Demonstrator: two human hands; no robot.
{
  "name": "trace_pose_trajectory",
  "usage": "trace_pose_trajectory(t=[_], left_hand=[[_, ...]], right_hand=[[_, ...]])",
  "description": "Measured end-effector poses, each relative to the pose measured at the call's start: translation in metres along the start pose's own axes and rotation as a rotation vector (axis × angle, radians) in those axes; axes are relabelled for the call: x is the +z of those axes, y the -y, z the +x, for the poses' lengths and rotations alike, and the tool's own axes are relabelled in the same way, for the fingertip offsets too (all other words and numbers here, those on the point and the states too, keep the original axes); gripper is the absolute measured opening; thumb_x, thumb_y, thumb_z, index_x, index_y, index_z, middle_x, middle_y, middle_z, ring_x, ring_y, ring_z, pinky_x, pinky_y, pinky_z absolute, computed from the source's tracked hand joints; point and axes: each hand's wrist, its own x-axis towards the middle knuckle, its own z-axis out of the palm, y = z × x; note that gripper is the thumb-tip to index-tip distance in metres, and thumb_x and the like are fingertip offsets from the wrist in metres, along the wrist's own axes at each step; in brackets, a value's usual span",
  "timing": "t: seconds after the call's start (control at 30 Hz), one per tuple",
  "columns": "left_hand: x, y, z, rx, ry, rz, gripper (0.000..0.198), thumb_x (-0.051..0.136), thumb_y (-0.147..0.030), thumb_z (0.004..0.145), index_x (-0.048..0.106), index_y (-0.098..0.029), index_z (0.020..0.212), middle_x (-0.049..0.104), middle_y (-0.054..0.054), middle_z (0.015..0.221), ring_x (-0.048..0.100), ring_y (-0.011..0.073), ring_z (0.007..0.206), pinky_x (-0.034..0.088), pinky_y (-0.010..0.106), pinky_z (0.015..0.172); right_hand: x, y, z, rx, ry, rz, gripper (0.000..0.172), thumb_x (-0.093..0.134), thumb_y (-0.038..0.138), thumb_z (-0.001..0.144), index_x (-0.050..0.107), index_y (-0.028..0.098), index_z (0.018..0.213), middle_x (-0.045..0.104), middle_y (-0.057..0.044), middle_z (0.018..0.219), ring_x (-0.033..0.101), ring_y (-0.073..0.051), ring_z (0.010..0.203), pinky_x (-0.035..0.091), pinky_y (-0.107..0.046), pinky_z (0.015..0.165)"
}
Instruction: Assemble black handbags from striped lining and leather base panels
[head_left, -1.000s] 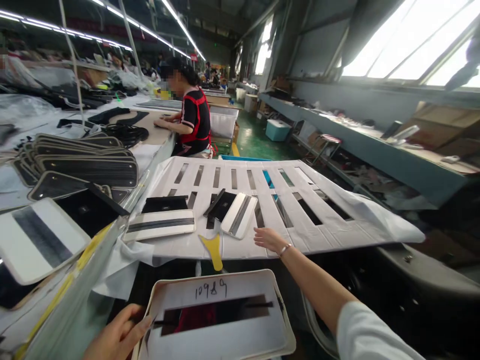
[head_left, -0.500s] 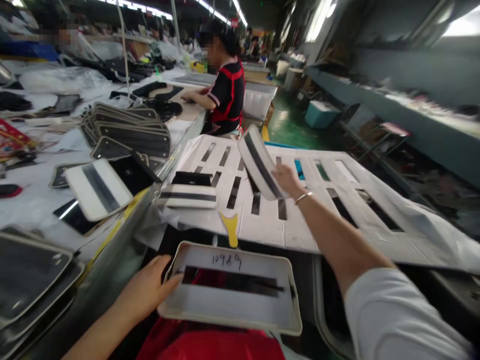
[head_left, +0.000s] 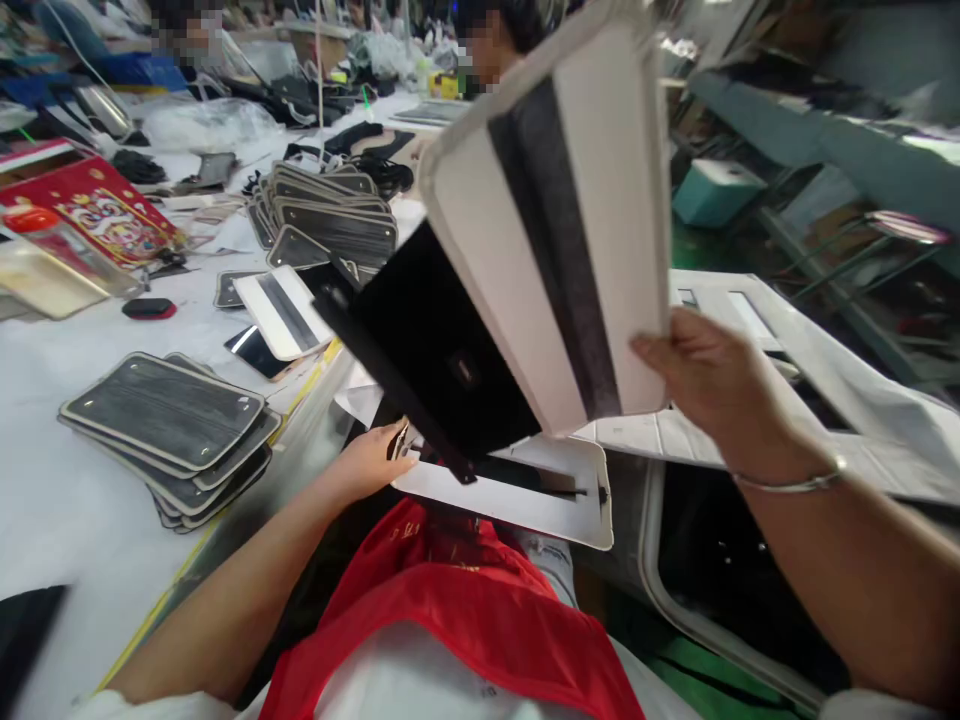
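The right hand (head_left: 705, 385), empty on the slotted white sheet (head_left: 750, 320) 1 s ago, has lifted the striped white panel (head_left: 525, 250) off it and raised it, black flap (head_left: 427, 350) hanging, above the lap panel (head_left: 540, 495), which the left hand (head_left: 371, 460) has drawn closer.

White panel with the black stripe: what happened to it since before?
The right hand picked the white panel up off the slatted board and raised it close in front, its black flap hanging below. The left hand still holds the other panel on the lap.
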Motion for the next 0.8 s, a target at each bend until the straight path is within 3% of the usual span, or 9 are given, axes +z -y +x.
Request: trace_pose_trajectory(t=[0.07, 0.13, 0.23, 0.37, 0.47, 0.6, 0.8], left_hand=[[0.003, 0.003, -0.001, 0.025, -0.007, -0.058, 0.031, 0.054, -0.038, 0.075, 0.065, -0.018, 0.096, 0.067, 0.006, 0.099, 0.06, 0.0245, 0.094, 0.046, 0.031, 0.08], [0.005, 0.004, -0.003, -0.006, -0.005, -0.096, 0.026, 0.054, -0.035, 0.074, 0.066, -0.018, 0.09, 0.068, 0.005, 0.09, 0.061, 0.0224, 0.086, 0.046, 0.029, 0.074], [0.004, 0.002, -0.005, -0.06, 0.01, -0.072, 0.026, 0.051, -0.033, 0.075, 0.063, -0.017, 0.092, 0.066, 0.003, 0.078, 0.061, 0.0191, 0.071, 0.044, 0.027, 0.062], [0.001, 0.0, -0.005, -0.095, 0.009, -0.008, 0.038, 0.052, -0.037, 0.077, 0.059, -0.017, 0.109, 0.065, 0.005, 0.086, 0.061, 0.0175, 0.068, 0.043, 0.024, 0.057], [0.0, -0.001, -0.004, -0.14, 0.028, -0.036, 0.043, 0.053, -0.033, 0.076, 0.055, -0.017, 0.116, 0.065, 0.006, 0.091, 0.061, 0.0162, 0.067, 0.045, 0.023, 0.056], [0.0, -0.001, -0.004, -0.174, 0.072, -0.151, 0.044, 0.051, -0.031, 0.077, 0.053, -0.016, 0.119, 0.064, 0.005, 0.084, 0.059, 0.0145, 0.058, 0.044, 0.021, 0.048], [0.0, 0.002, -0.002, -0.16, 0.086, -0.177, 0.044, 0.051, -0.026, 0.076, 0.053, -0.017, 0.119, 0.064, 0.005, 0.084, 0.06, 0.0144, 0.06, 0.044, 0.02, 0.047]], right_hand=[[0.019, -0.01, -0.016, -0.091, -0.015, -0.154, 0.026, 0.055, 0.039, 0.085, 0.051, 0.019, 0.069, 0.042, 0.003, 0.058, 0.038, -0.01, 0.054, 0.03, -0.023, 0.047], [0.027, -0.01, -0.03, -0.175, 0.03, -0.28, 0.021, 0.05, 0.035, 0.088, 0.055, 0.018, 0.077, 0.043, 0.004, 0.058, 0.04, -0.01, 0.053, 0.032, -0.022, 0.049], [0.021, 0.002, -0.041, -0.3, 0.024, -0.368, 0.016, 0.048, 0.032, 0.091, 0.059, 0.02, 0.09, 0.051, 0.002, 0.064, 0.046, -0.011, 0.056, 0.036, -0.022, 0.053], [0.007, 0.013, -0.04, -0.359, 0.04, -0.384, 0.014, 0.049, 0.03, 0.09, 0.058, 0.02, 0.084, 0.049, 0.002, 0.06, 0.044, -0.01, 0.051, 0.034, -0.022, 0.049], [0.001, 0.004, -0.039, -0.324, 0.179, -0.359, 0.017, 0.047, 0.032, 0.091, 0.056, 0.02, 0.082, 0.047, 0.003, 0.06, 0.042, -0.009, 0.051, 0.034, -0.022, 0.049], [-0.012, -0.02, -0.047, -0.161, 0.373, -0.335, 0.029, 0.046, 0.041, 0.09, 0.051, 0.02, 0.071, 0.044, 0.002, 0.06, 0.042, -0.01, 0.054, 0.035, -0.022, 0.05], [-0.04, -0.035, -0.062, -0.067, 0.471, -0.325, 0.033, 0.047, 0.045, 0.089, 0.053, 0.017, 0.072, 0.046, 0.001, 0.059, 0.042, -0.01, 0.054, 0.036, -0.023, 0.05]])
